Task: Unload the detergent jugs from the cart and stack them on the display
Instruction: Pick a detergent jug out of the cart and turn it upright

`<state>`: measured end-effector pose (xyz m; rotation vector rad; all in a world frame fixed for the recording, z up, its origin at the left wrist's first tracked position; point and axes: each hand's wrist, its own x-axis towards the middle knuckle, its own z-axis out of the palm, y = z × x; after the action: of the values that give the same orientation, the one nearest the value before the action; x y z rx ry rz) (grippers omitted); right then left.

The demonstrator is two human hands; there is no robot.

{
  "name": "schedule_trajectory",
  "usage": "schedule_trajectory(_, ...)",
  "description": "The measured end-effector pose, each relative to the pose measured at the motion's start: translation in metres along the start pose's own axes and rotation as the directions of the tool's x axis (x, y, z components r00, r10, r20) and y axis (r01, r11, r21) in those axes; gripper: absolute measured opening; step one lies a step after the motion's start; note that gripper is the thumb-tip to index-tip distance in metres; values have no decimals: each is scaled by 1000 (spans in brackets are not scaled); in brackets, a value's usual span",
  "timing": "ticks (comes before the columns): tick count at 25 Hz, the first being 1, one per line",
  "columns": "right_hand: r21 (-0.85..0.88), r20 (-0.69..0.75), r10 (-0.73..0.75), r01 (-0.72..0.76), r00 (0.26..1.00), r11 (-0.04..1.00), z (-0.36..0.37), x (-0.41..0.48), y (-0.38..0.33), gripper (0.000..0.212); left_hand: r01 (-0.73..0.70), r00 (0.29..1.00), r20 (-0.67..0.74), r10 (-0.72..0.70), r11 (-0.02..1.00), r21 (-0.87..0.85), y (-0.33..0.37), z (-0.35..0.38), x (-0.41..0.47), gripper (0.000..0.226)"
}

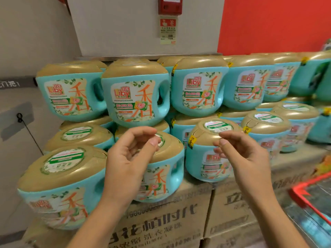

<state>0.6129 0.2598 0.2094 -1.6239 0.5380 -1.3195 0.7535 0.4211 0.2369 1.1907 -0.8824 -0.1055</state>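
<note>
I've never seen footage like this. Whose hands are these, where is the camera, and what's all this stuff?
There is no robot here. A person wears a wide-angle camera on the head, looking forward and down at their own hands. The left hand and right hand are loosely curled and hold nothing. In front of them, teal detergent jugs with gold caps are stacked in tiers on cardboard boxes. The red rim at lower right looks like the cart.

grey wall [35,33], red wall [277,24], fire alarm box [170,5]
</note>
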Motion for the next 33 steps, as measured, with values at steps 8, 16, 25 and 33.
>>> schedule_trajectory(8,-104,-392,376,-446,840,889,-119,-189,18,20,467,720,524,-455,876,119,-61,46,-122,12)
schedule_trajectory(16,-23,-636,595,-783,491,622,-224,-345,17,12,644,333,664,-669,676,358,-107,125,-259,12)
schedule_trajectory(25,-62,-624,653,-860,430,507,-394,-364,11,13,663,277,628,-727,618,423,-112,276,-355,16)
schedule_trajectory(33,-164,-585,602,-807,543,568,-555,-276,28,14,700,405,596,-694,654,286,-109,424,-343,15)
